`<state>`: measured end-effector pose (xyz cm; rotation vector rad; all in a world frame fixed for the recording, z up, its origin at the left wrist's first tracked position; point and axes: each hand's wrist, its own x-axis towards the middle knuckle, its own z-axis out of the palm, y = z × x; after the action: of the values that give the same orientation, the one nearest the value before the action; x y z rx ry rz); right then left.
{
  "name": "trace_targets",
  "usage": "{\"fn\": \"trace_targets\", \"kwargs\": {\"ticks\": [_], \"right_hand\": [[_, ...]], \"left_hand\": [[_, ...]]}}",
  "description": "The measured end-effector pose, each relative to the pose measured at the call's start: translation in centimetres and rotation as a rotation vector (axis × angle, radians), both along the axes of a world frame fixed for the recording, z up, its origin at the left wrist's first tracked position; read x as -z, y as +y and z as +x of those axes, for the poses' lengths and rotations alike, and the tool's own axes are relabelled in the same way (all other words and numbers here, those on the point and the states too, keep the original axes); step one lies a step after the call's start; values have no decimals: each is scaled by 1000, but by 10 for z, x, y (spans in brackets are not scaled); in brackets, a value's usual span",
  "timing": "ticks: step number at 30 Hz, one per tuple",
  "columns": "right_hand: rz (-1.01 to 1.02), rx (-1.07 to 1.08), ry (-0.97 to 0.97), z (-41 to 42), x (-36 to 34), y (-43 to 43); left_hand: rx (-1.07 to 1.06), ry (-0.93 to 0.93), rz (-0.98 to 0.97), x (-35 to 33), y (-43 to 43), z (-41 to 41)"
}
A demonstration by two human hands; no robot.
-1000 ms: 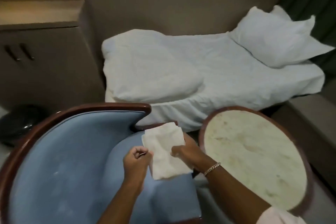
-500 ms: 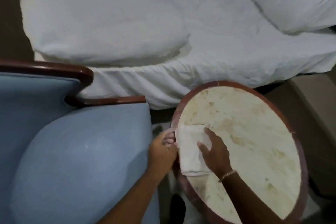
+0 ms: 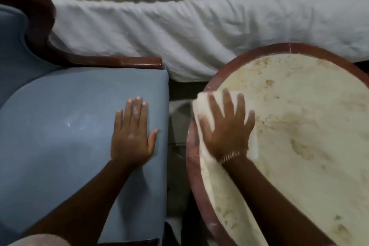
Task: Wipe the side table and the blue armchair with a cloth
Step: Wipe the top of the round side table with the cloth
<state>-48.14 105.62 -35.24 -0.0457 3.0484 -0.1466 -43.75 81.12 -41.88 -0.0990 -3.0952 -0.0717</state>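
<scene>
The round side table (image 3: 311, 130) fills the right side, a cream mottled top inside a red-brown wooden rim. My right hand (image 3: 226, 128) lies flat with spread fingers on a white cloth (image 3: 252, 140) at the table's left edge, pressing it down; most of the cloth is hidden under the hand. The blue armchair (image 3: 60, 136) is on the left, with a dark wooden arm rail. My left hand (image 3: 132, 134) rests flat and open on the seat cushion near its right edge, holding nothing.
A bed with white sheets (image 3: 179, 26) runs across the top, close behind both chair and table. A narrow dark gap of floor (image 3: 177, 146) separates the chair from the table.
The view has dropped closer. My left hand let go of the cloth and moved onto the chair seat. My right hand now presses the cloth flat at the table's left edge.
</scene>
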Motion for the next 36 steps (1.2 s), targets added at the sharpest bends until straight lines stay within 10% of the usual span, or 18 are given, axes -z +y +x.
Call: {"fn": "trace_targets", "kwargs": {"ticks": [7,14,19,27,32,36], "right_hand": [[20,-188,-72,91,-1,6],[-8,248,1,-107,0,15],[79,-83,-6,40,2,-13],[-21,399,-21,-85,-1,-11],[65,0,-10,45,-1,-49],[4,290,-44,64,-6,7]], "left_hand": [[-13,-4,7,-8,3,0],[-11,67,14,9,0,-1],[-8,65,41,9,1,1],[-22,60,51,10,1,0],[-18,37,74,5,1,1],[-6,66,49,11,0,2]]}}
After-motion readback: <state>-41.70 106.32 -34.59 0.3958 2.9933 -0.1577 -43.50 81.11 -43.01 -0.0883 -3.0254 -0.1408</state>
